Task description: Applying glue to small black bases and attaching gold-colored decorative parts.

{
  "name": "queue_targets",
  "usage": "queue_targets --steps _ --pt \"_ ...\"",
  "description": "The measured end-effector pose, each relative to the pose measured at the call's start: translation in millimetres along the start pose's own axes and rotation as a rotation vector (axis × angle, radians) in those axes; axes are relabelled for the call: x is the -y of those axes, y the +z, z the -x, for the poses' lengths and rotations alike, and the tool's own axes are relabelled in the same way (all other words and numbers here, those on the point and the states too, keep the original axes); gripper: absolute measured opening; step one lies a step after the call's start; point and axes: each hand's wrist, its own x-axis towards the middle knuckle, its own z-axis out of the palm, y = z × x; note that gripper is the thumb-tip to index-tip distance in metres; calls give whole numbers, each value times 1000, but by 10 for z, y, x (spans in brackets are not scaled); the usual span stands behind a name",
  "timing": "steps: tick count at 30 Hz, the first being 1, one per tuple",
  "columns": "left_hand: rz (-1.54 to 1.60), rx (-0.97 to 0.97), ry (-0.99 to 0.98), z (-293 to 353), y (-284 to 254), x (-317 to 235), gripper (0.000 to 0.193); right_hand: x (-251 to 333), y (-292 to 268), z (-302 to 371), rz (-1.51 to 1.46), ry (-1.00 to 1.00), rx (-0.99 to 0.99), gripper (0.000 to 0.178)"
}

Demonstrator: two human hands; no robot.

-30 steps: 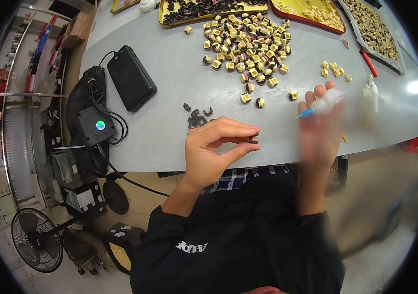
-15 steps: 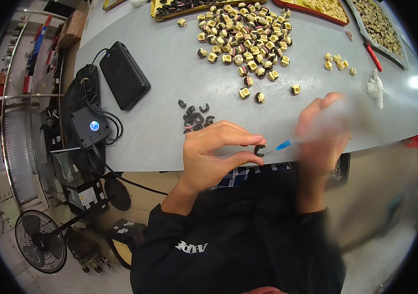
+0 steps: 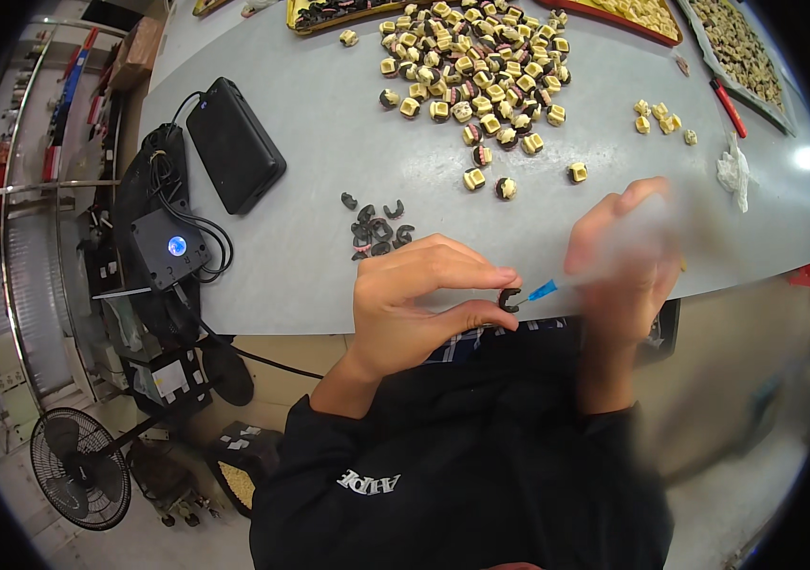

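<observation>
One black C-shaped piece (image 3: 506,300) is pinched in the left hand (image 3: 424,290); right hand (image 3: 625,280) grips blurred, blue-tipped bottle (image 3: 602,258).

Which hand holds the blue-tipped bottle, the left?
No, the blue tip extends from the right hand; the left hand pinches a black piece.

Standing fan (image 3: 79,470), black power bank (image 3: 236,145), red pen (image 3: 728,107)

A loose, plain black top (image 3: 462,484) is covering the body, and a short line of pale, silvery lettering (image 3: 368,484) is standing out against it. The left sleeve (image 3: 302,446) and right sleeve (image 3: 621,446) are matching in black, both ending short of the wrists. Blue-and-white checked cloth (image 3: 452,351) is showing beyond the top.
</observation>
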Motion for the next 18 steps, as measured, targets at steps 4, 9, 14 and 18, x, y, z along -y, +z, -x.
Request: queue_targets --steps 4,9,14,18 --pt "6 2 -1 -2 2 -5 35 0 5 4 -7 -3 6 47" --pt "-10 5 10 -3 1 -3 35 2 -7 -3 -18 -4 22 46" --pt "-20 4 10 -1 7 -1 35 1 -17 0 -23 -11 29 45" --pt "-14 5 10 3 9 10 35 4 -22 -1 -23 -12 29 45"
